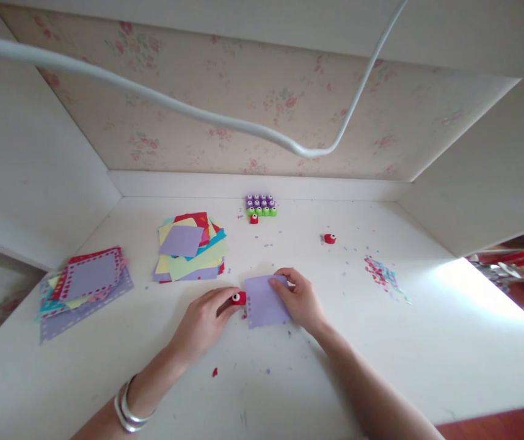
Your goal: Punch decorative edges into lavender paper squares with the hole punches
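Note:
Between the thumb and fingers of my left hand (209,311) is a small red craft punch (239,298), set against the left edge of a square of purple paper (264,305). A row of punched holes runs down that edge. My right hand (299,299) pinches the paper at its upper right, thumb on top, with the other fingers partly hidden. Whether the paper sits inside the punch slot is too small to tell.
Loose coloured sheets (193,250) are piled behind my left hand; hole-edged sheets (90,281) lie further left. Purple and green punches (261,205) stand at the back. Another red punch (330,238) and confetti bits (383,275) are to the right. A white cable (189,110) crosses above.

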Action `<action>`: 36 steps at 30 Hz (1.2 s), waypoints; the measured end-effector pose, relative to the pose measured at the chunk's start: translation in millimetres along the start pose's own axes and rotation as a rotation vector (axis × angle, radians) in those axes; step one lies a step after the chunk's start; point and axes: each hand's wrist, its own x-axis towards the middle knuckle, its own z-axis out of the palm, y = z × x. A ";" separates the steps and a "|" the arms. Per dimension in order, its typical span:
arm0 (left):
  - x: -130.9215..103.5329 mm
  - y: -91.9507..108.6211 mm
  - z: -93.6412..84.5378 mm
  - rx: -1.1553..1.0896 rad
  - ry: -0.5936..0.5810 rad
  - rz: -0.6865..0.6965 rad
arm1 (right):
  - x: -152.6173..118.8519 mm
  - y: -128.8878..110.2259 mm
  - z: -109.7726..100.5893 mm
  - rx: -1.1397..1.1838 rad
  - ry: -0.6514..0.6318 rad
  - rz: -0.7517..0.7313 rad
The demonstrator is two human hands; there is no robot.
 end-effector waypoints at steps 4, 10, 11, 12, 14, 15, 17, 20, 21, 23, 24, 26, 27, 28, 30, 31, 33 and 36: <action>-0.6 -1.5 0.3 -0.003 -0.008 0.020 | 0.1 -0.7 -0.3 -0.001 0.004 -0.010; 0.1 -0.4 -0.5 0.015 0.001 0.042 | -1.2 -3.2 0.7 -0.004 -0.025 0.020; 0.1 -0.2 -0.2 0.024 0.003 0.045 | -1.5 -3.6 1.0 -0.008 -0.032 0.018; 0.1 -0.1 0.3 0.036 0.003 0.049 | -1.8 -4.1 1.4 -0.019 -0.037 0.014; -0.2 -0.3 1.5 0.061 -0.001 0.059 | -2.7 -5.1 2.5 -0.076 -0.047 -0.010; -0.2 -0.5 2.0 0.072 -0.002 0.065 | -3.2 -5.8 3.1 -0.123 -0.049 -0.033; -0.3 -0.5 2.2 0.081 0.005 0.082 | -4.8 -7.8 3.3 -0.227 -0.035 -0.112; -0.1 0.7 -0.2 0.079 0.007 0.098 | -8.3 -12.1 -0.8 -0.344 0.030 -0.306; 0.0 1.3 -1.3 0.079 0.000 0.099 | -9.4 -13.5 -3.5 -0.379 0.041 -0.377; 0.1 2.3 -3.1 0.079 -0.025 0.105 | -11.2 -15.2 -9.7 -0.463 -0.005 -0.505; 0.2 2.7 -3.6 0.078 -0.037 0.114 | -11.8 -15.4 -12.5 -0.507 -0.055 -0.553; 0.8 3.0 -3.6 0.075 -0.048 0.133 | -12.0 -14.4 -16.2 -0.579 -0.176 -0.611; 1.2 2.9 -3.2 0.076 -0.047 0.138 | -11.9 -13.5 -16.9 -0.602 -0.225 -0.622; 1.8 2.9 -2.8 0.077 -0.041 0.139 | -11.5 -12.5 -16.9 -0.616 -0.258 -0.626; 2.8 2.6 -2.0 0.077 -0.028 0.136 | -10.8 -10.7 -16.0 -0.621 -0.279 -0.624; 3.2 2.4 -1.7 0.076 -0.023 0.136 | -10.5 -10.1 -15.5 -0.614 -0.276 -0.624; 3.7 1.9 -1.2 0.076 -0.017 0.139 | -10.1 -9.5 -14.8 -0.597 -0.267 -0.628; 3.4 1.0 -0.8 0.078 -0.013 0.139 | -9.9 -9.3 -15.3 -0.593 -0.265 -0.635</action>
